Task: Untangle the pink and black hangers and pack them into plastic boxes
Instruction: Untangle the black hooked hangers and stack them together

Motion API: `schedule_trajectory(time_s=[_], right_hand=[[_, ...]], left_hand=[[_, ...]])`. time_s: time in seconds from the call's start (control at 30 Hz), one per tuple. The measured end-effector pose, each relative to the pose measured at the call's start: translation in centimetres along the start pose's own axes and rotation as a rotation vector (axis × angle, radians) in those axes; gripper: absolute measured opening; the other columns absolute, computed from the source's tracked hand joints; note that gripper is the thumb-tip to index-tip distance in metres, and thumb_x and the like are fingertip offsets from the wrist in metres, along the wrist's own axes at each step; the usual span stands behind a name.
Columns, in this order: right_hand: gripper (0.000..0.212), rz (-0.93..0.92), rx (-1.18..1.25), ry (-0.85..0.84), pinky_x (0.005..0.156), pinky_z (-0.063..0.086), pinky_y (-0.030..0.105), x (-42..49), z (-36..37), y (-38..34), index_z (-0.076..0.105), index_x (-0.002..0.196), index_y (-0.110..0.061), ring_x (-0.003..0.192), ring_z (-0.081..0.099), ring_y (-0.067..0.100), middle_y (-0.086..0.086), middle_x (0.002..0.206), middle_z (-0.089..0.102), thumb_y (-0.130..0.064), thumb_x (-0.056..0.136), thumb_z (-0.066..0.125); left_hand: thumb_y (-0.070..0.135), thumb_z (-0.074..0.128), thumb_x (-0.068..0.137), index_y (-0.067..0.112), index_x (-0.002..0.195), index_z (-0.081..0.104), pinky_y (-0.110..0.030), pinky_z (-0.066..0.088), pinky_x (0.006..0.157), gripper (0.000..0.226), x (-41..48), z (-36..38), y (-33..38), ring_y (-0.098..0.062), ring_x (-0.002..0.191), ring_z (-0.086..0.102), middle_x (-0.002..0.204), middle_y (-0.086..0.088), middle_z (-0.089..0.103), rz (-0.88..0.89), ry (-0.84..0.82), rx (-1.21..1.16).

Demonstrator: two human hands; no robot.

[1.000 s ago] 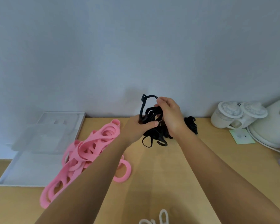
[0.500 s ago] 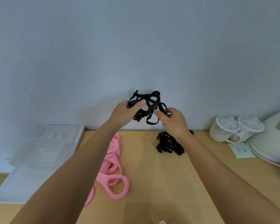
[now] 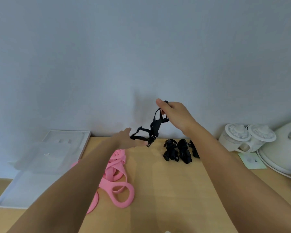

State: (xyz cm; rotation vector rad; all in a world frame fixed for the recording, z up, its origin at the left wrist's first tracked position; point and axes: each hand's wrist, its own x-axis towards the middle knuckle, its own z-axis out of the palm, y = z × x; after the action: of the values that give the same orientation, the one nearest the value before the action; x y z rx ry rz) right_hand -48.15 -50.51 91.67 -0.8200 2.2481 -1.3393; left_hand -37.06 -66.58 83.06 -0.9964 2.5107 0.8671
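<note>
Above the wooden table, a small tangle of black hangers hangs stretched between my two hands. My right hand grips its upper end, raised near the wall. My left hand pinches its lower end, lower and to the left. More black hangers lie in a heap on the table under my right forearm. A pile of pink hangers lies on the table, partly hidden by my left forearm. A clear plastic box rests at the far left.
A white tray or lid lies under the clear box at the table's left edge. White lidded jars and a white appliance stand at the right, with a pale green paper slip in front. The wall is close behind.
My hands have pulled apart: the right rose toward the wall, the left dropped toward the table. The black tangle between them has stretched out. One second ago both hands were bunched together on the black heap.
</note>
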Motion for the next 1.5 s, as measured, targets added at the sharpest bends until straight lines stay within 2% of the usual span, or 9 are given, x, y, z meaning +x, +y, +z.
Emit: schedule_trajectory(time_s=[0.17, 0.3, 0.43, 0.63, 0.77, 0.93, 1.2, 1.33, 1.5], right_hand=[[0.057, -0.088, -0.132, -0.142, 0.065, 0.036, 0.029, -0.3, 0.8, -3.2, 0.041, 0.065, -0.012, 0.06, 0.046, 0.016, 0.004, 0.066, 0.049, -0.064, 0.089, 0.035], [0.062, -0.127, -0.117, -0.18, 0.066, 0.039, 0.03, -0.4, 0.4, -5.2, 0.052, 0.071, -0.01, 0.061, 0.046, 0.021, 0.01, 0.068, 0.051, -0.066, 0.088, 0.032], [0.059, -0.132, -0.111, -0.059, 0.057, 0.031, 0.026, -0.2, -1.9, -5.9, 0.05, 0.076, -0.012, 0.055, 0.039, 0.015, 0.005, 0.065, 0.043, -0.066, 0.089, 0.031], [0.066, -0.028, -0.158, 0.131, 0.063, 0.037, 0.026, 0.2, -4.6, -1.7, 0.059, 0.08, -0.001, 0.065, 0.047, 0.014, 0.004, 0.078, 0.056, -0.059, 0.093, 0.031], [0.061, 0.076, -0.198, 0.131, 0.061, 0.034, 0.031, 0.4, -3.5, 2.8, 0.053, 0.072, -0.006, 0.066, 0.048, 0.019, 0.004, 0.073, 0.053, -0.053, 0.097, 0.023], [0.06, 0.137, -0.328, 0.089, 0.074, 0.037, 0.031, -0.1, -0.6, 6.5, 0.06, 0.093, -0.005, 0.085, 0.053, 0.022, 0.006, 0.09, 0.057, -0.046, 0.1, 0.017], [0.025, -0.077, 0.248, 0.361, 0.07, 0.035, 0.023, -3.0, 3.2, 3.8, 0.044, 0.076, -0.013, 0.072, 0.042, 0.007, -0.004, 0.081, 0.044, -0.026, 0.097, 0.041], [0.028, -0.13, 0.378, -0.085, 0.088, 0.046, 0.022, -4.5, 4.3, 2.1, 0.05, 0.103, -0.021, 0.099, 0.057, 0.006, -0.005, 0.105, 0.059, -0.036, 0.083, 0.062], [0.02, 0.039, 0.337, -0.279, 0.057, 0.041, 0.025, -4.5, 4.4, 2.7, 0.053, 0.078, -0.014, 0.052, 0.044, 0.011, -0.001, 0.064, 0.05, -0.024, 0.081, 0.07]], left_hand=[[0.048, 0.084, 0.058, 0.027, 0.148, 0.02, -0.036, 0.025, 0.114, 0.113, -1.4, -0.2, 4.1, -0.012, 0.14, 0.026, 0.152, 0.004, 0.029, 0.367, 0.1, -0.485], [0.024, 0.078, 0.061, 0.011, 0.104, 0.062, -0.03, 0.044, 0.095, 0.048, -2.9, -0.8, 7.8, -0.011, 0.103, 0.059, 0.105, -0.002, 0.066, 0.547, 0.033, -0.694], [0.009, 0.068, 0.082, 0.009, 0.078, 0.063, -0.027, 0.052, 0.075, 0.007, -3.6, -0.4, 8.2, -0.013, 0.063, 0.062, 0.061, -0.001, 0.06, 0.482, -0.007, -0.686], [0.003, 0.05, 0.086, 0.007, 0.067, 0.052, -0.021, 0.045, 0.057, 0.019, -3.0, -2.0, 6.2, -0.015, 0.062, 0.056, 0.06, -0.003, 0.052, 0.197, 0.089, -1.017], [0.012, 0.044, 0.091, 0.013, 0.064, 0.043, -0.029, 0.051, 0.07, 0.027, -3.5, -4.0, 5.6, -0.012, 0.041, 0.047, 0.05, 0.003, 0.045, 0.238, -0.066, -1.166], [0.026, 0.047, 0.096, 0.019, 0.066, 0.041, -0.02, 0.037, 0.05, 0.031, -4.5, -4.9, 6.7, -0.007, 0.036, 0.022, 0.043, 0.011, 0.024, 0.267, -0.191, -1.082], [0.031, 0.046, 0.097, 0.013, 0.073, 0.051, -0.013, 0.041, 0.041, 0.03, -4.6, -4.6, 9.7, -0.003, 0.031, 0.036, 0.041, 0.01, 0.038, 0.101, -0.17, -1.707], [0.025, 0.047, 0.098, 0.005, 0.084, 0.053, -0.015, 0.045, 0.041, 0.025, -4.5, -4.0, 10.7, -0.005, 0.029, 0.039, 0.04, 0.006, 0.037, 0.085, -0.193, -1.927], [0.029, 0.043, 0.099, 0.013, 0.071, 0.047, -0.015, 0.047, 0.047, 0.033, -3.6, -4.0, 9.7, -0.004, 0.03, 0.033, 0.041, 0.008, 0.032, 0.155, -0.112, -2.012]])
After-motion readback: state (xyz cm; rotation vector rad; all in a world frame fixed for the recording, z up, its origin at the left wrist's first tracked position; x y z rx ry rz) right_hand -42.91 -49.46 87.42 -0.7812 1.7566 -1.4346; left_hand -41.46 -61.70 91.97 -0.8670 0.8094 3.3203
